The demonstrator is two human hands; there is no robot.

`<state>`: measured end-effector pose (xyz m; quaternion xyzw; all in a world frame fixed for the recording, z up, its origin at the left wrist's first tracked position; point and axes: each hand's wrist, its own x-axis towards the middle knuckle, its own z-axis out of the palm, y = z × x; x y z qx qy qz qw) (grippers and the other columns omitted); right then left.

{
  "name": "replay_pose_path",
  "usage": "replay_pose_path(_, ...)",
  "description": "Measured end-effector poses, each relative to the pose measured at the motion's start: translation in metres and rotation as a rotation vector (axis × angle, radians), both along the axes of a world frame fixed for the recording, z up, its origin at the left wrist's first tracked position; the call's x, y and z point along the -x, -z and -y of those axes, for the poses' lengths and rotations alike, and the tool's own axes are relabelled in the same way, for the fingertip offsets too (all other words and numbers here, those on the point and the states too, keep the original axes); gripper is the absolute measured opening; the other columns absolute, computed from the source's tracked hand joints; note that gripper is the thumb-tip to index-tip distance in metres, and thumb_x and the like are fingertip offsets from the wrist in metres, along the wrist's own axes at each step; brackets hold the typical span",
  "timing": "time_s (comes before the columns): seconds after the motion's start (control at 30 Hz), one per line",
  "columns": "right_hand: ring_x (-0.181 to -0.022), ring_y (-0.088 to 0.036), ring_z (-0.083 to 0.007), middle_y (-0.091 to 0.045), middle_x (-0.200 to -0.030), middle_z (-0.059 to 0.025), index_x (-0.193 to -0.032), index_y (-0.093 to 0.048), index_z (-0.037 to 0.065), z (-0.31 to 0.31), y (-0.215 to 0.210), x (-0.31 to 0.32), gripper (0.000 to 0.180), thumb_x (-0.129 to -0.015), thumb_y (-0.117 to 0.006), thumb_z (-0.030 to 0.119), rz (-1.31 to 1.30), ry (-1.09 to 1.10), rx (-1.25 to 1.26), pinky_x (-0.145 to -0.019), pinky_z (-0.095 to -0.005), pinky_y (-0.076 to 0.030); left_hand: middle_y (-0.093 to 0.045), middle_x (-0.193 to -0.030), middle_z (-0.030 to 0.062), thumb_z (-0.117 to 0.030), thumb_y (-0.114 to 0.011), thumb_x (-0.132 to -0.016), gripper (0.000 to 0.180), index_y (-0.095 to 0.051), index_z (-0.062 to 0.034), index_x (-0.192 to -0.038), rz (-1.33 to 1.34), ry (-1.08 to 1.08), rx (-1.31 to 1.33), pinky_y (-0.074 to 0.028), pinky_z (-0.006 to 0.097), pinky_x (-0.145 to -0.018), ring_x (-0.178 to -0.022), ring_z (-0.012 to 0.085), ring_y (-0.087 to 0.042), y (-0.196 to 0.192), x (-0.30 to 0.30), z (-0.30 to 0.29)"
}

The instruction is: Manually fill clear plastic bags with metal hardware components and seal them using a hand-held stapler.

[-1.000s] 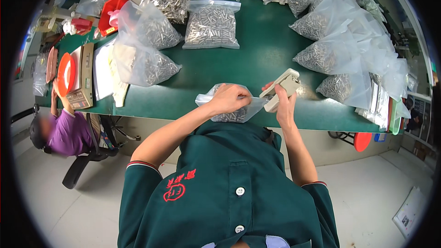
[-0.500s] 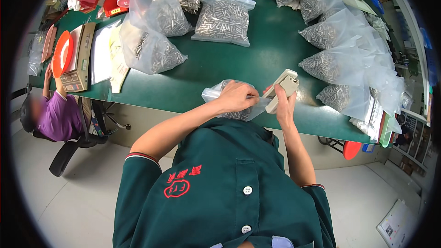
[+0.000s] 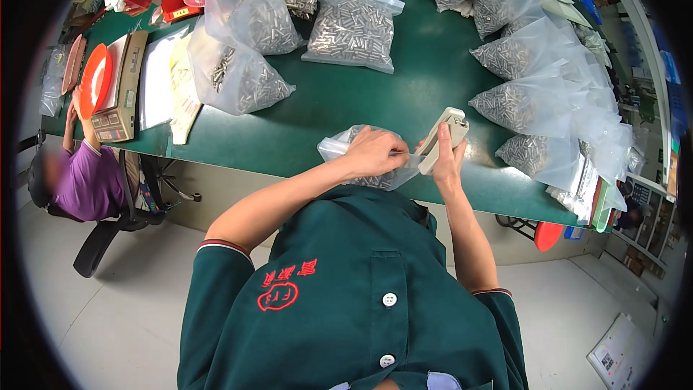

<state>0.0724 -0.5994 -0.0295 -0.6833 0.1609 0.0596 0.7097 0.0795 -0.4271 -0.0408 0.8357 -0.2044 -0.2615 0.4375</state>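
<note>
While the left hand (image 3: 373, 152) presses down on a small clear bag of metal parts (image 3: 361, 162), the right hand (image 3: 449, 159) is clamped around a beige stapler (image 3: 442, 139) at the bag's edge.

Left-hand fingers are curled together over the bag's top, pinning it at the near edge of the green worktop (image 3: 346, 101); the stapler stands tilted, its nose touching the bag's right side between the two hands. Beyond them, a flat sealed bag of metal pins (image 3: 354, 29) lies mid-worktop, with two puffed bags (image 3: 242, 72) to its left and a heap of filled bags (image 3: 541, 94) along the right. At the far left sit a weighing scale with an orange pan (image 3: 108, 83) and papers (image 3: 155, 76); another person in a purple top (image 3: 83, 180) sits there, one hand raised to the worktop edge.
</note>
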Motion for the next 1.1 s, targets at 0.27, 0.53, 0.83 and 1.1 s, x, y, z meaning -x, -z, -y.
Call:
replay_pose_path(0.27,-0.055,-0.056,-0.0133,-0.054,-0.065,-0.0036,-0.081,-0.054,0.002,-0.007,0.003,-0.008,0.031,-0.088,-0.059,0.031,-0.017,-0.014,0.118,-0.049,-0.0284,-0.045,-0.066,-0.075,0.0082,-0.027,-0.057,-0.079,0.024,-0.069,-0.008,-0.083,0.047,-0.031,0.024,-0.041,0.037,-0.075,-0.075,0.0261,-0.062,-0.001,-0.001,0.002)
replay_pose_path(0.53,-0.055,-0.057,-0.0146,-0.055,-0.067,-0.005,-0.084,-0.053,0.0,-0.006,-0.003,-0.008,0.036,-0.086,-0.061,0.035,-0.048,0.038,0.054,-0.051,-0.0287,-0.047,-0.065,-0.071,0.0079,-0.025,-0.058,-0.078,0.02,-0.068,-0.0085,-0.081,0.079,-0.048,0.033,-0.042,0.037,-0.073,-0.069,0.026,-0.061,0.0,0.002,0.001)
replay_pose_path(0.83,-0.059,-0.058,-0.0147,-0.056,-0.071,-0.0056,-0.093,-0.056,-0.001,0.004,0.002,-0.009,0.045,-0.086,-0.06,0.043,-0.09,-0.019,0.132,-0.053,-0.0279,-0.048,-0.064,-0.069,0.0072,-0.027,-0.059,-0.079,0.02,-0.068,-0.0095,-0.08,0.014,-0.044,0.029,-0.04,0.037,-0.077,-0.07,0.0257,-0.061,-0.004,0.001,0.001)
replay_pose_path(1.1,-0.058,-0.054,-0.0126,-0.056,-0.07,-0.0047,-0.089,-0.058,-0.002,-0.013,-0.006,-0.01,0.045,-0.087,-0.059,0.043,-0.133,0.087,0.079,-0.053,-0.0277,-0.045,-0.064,-0.069,0.0072,-0.028,-0.059,-0.081,0.021,-0.068,-0.0095,-0.08,0.054,-0.044,0.058,-0.039,0.037,-0.076,-0.069,0.0259,-0.06,0.0,0.002,-0.001)
